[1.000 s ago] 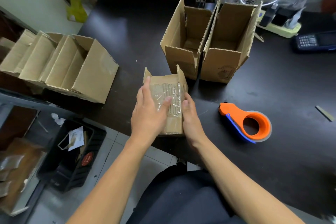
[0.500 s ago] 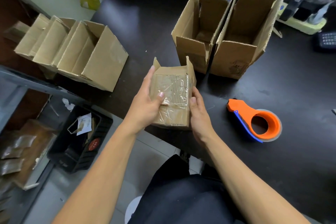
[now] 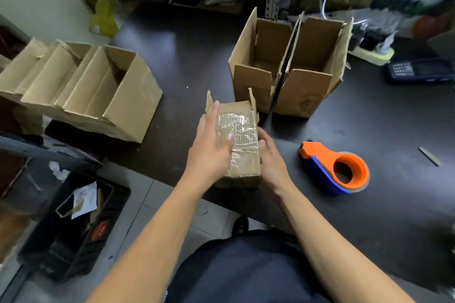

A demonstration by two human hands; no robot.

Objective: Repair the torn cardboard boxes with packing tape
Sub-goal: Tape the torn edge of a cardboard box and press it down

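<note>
At frame centre a small box [image 3: 242,145] sits on the table [image 3: 369,216]; two open boxes [image 3: 288,66] upper right of it, tape dispenser [image 3: 334,167] right, nested boxes [image 3: 81,88] left.

Six or so cardboard boxes [image 3: 285,66]; one tape dispenser [image 3: 337,167]; two hands [image 3: 209,152].
</note>
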